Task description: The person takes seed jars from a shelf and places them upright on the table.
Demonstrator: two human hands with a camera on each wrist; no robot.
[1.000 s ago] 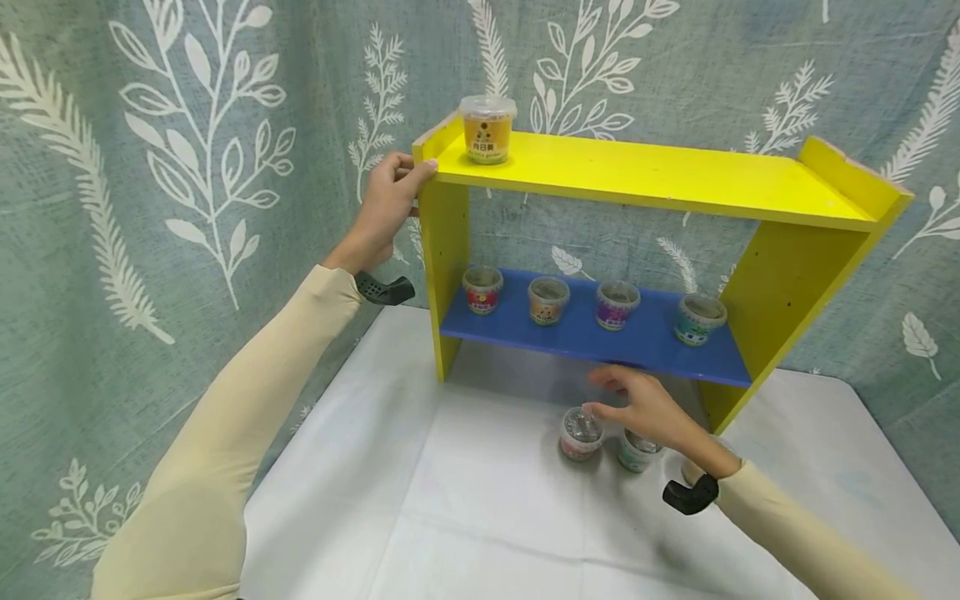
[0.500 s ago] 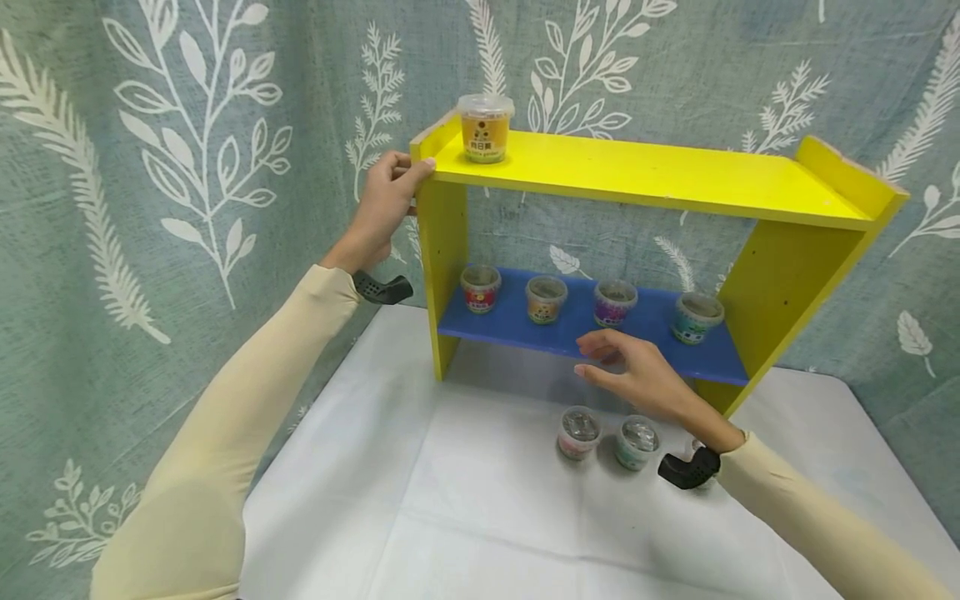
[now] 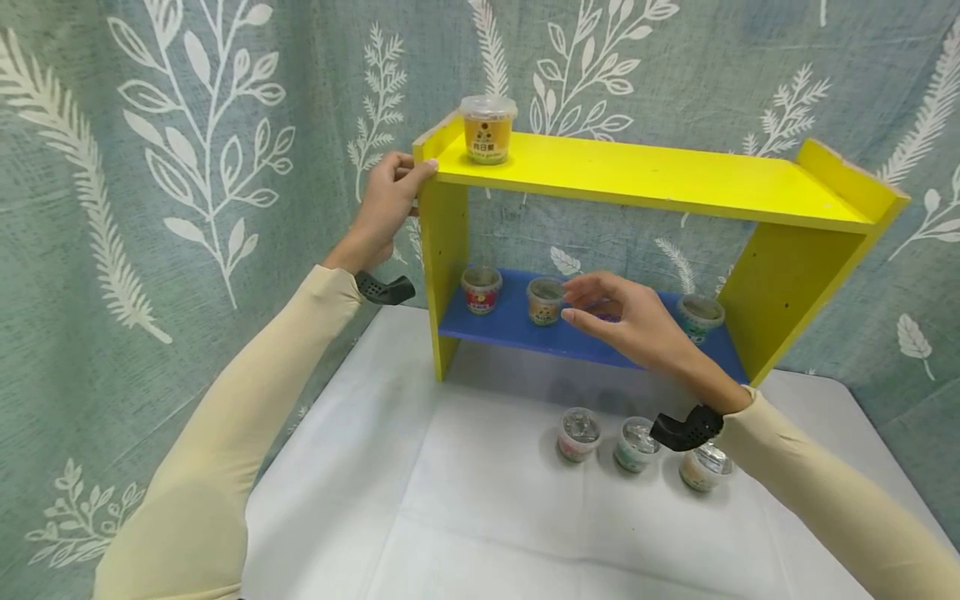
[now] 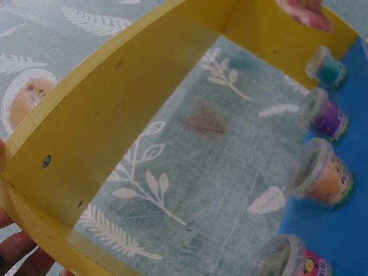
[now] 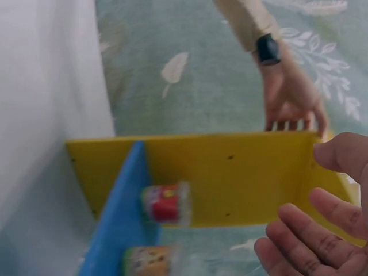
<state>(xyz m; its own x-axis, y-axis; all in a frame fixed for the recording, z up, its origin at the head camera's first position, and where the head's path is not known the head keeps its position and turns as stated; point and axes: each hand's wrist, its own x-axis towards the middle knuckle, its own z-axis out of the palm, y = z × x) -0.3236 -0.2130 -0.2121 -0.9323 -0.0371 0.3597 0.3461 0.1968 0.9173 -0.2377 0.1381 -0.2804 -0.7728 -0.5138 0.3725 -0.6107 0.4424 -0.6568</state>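
Observation:
My left hand [image 3: 386, 200] grips the upper left corner of a yellow shelf [image 3: 660, 171], thumb on the front edge and fingers behind the side panel. On its blue middle board [image 3: 495, 333] stand small clear tubs: a red-labelled tub [image 3: 481, 290], an orange-labelled tub [image 3: 545, 302], a purple-labelled tub [image 4: 328, 121] and a green-labelled tub [image 3: 701, 317]. My right hand [image 3: 630, 321] hangs in front of this row with fingers loosely bent and nothing held. It mostly hides the purple-labelled tub in the head view; its fingertips overlap the orange-labelled tub's right side.
A lidded tub with a yellow label [image 3: 487, 133] sits on the top board's left end. Before the shelf, a pink-labelled tub [image 3: 580, 435], a pale green tub [image 3: 637, 444] and a pale orange tub [image 3: 705, 467] stand on the white-covered table [image 3: 480, 500]. A leaf-print curtain [image 3: 300, 100] hangs behind.
My right hand has risen from above the tubs on the table to the level of the blue board, uncovering those tubs. My left hand keeps its grip on the shelf corner.

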